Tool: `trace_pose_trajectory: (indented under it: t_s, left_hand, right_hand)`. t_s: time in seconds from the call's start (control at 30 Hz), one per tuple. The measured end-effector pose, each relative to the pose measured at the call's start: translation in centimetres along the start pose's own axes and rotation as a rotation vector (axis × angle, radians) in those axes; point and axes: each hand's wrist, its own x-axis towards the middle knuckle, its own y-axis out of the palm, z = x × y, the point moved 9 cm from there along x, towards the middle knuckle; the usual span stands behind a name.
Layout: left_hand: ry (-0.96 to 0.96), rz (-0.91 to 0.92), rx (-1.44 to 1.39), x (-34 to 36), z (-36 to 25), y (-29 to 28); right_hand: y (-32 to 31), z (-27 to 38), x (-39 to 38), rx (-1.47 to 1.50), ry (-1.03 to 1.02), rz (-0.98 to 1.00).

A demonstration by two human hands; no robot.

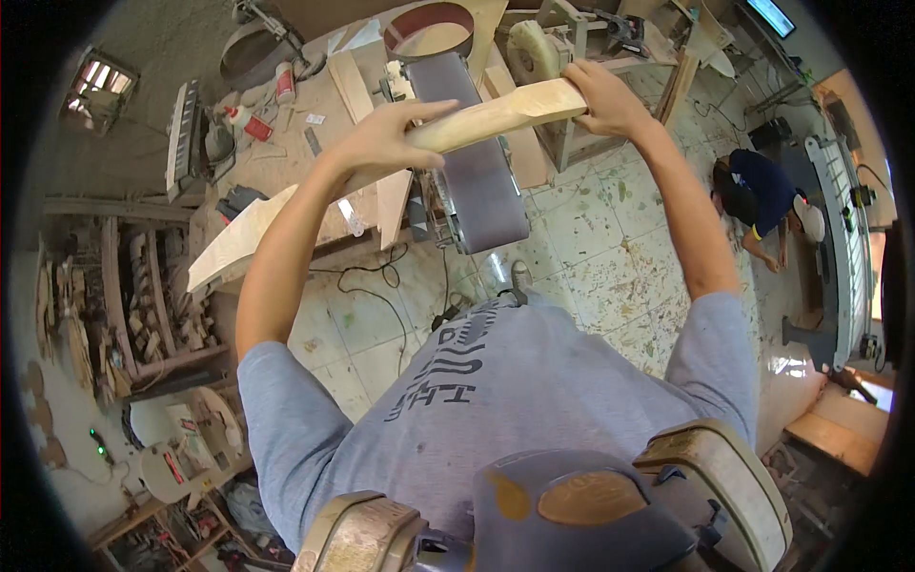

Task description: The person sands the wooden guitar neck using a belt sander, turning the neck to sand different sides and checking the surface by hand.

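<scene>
Both my hands hold a long, pale, shaped piece of wood (515, 112) crosswise over the grey belt (481, 200) of a belt sander; I cannot tell whether the wood touches it. My left hand (381, 143) grips it left of the belt, thumb and fingers spread around it, partly hiding that end. At the upper right, my right hand (605, 103) is wrapped over the other end. Another pale, shaped board (224, 253) lies at the front left of the cluttered workbench (272, 172). A respirator (581, 500) shows at the bottom of the view.
Red-and-white bottles (250, 124), planks (348, 86) and a round band (429, 19) sit on the bench. Cables (381, 272) trail over the tiled floor (600, 257). A crouching co-worker (762, 186) is at right beside a long grey machine (829, 238). Wood scraps (162, 305) fill a rack at left.
</scene>
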Motion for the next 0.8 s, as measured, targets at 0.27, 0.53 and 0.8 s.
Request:
trace_pose_trajectory:
  t_s: [0.27, 0.53, 0.8]
  left_hand:
    - [-0.627, -0.164, 0.191, -7.1, 15.4, 0.3]
    - [-0.727, -0.128, 0.184, -5.6, 19.0, 1.5]
    - [-0.781, -0.085, 0.15, -9.3, 22.2, 0.7]
  right_hand:
    - [4.1, -7.3, -5.1, 0.051, 0.166, 0.057]
    - [5.1, -9.5, -3.0, -0.299, -0.025, -0.116]
    - [7.5, -7.0, 0.4, -0.362, 0.046, 0.014]
